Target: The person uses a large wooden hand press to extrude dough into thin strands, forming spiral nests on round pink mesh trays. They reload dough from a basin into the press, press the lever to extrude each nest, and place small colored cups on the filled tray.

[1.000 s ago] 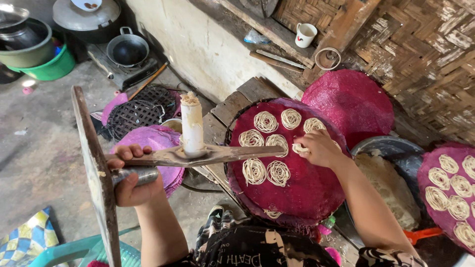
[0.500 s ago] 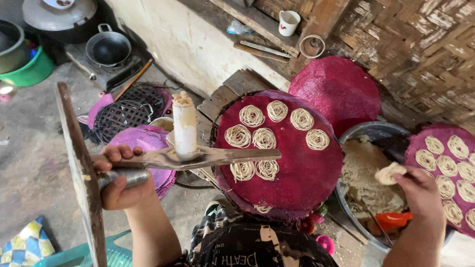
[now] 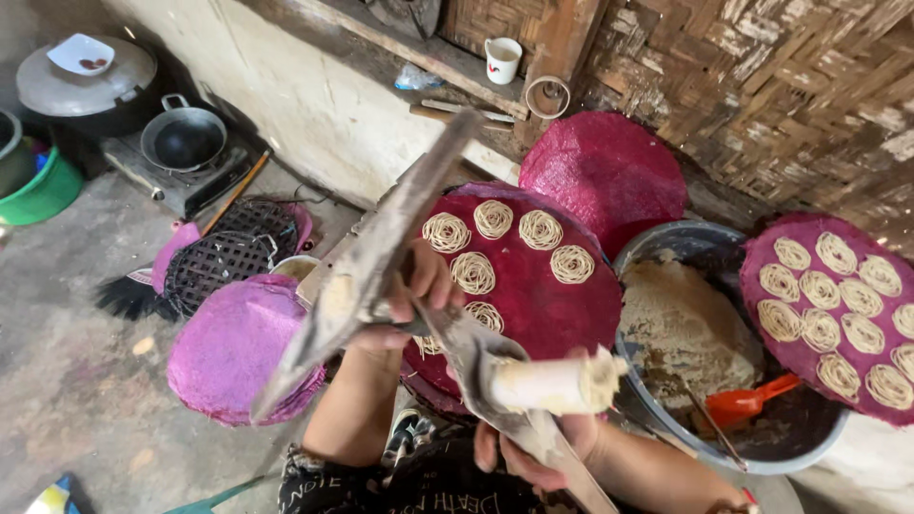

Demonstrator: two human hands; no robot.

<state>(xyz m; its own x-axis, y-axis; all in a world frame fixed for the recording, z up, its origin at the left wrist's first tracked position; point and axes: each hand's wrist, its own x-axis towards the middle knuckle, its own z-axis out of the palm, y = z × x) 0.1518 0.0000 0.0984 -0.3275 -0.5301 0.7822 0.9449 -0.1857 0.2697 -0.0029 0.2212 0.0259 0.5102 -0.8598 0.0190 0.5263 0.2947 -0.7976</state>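
My left hand (image 3: 411, 297) grips the hinge end of a long wooden lever press (image 3: 367, 271), whose upper arm is swung up and away. My right hand (image 3: 538, 449) holds the lower arm from beneath. On that arm a pale cylinder (image 3: 545, 384) lies tilted on its side, with a lump of dough (image 3: 606, 365) at its open end. Behind the press lies a round dark-red woven tray (image 3: 571, 314) carrying several coiled noodle nests (image 3: 540, 228).
A grey basin (image 3: 636, 249) of pale dough with an orange scoop (image 3: 748, 401) sits at right, beside a second tray of nests (image 3: 762, 249). Purple trays (image 3: 238, 347), black baskets (image 3: 219, 266), a stove with a wok (image 3: 186, 143) and a green tub (image 3: 43, 192) are on the left.
My right hand came back from the basin with dough and now holds the press's lower arm. The press has swung open and the cylinder has tipped from upright onto its side.
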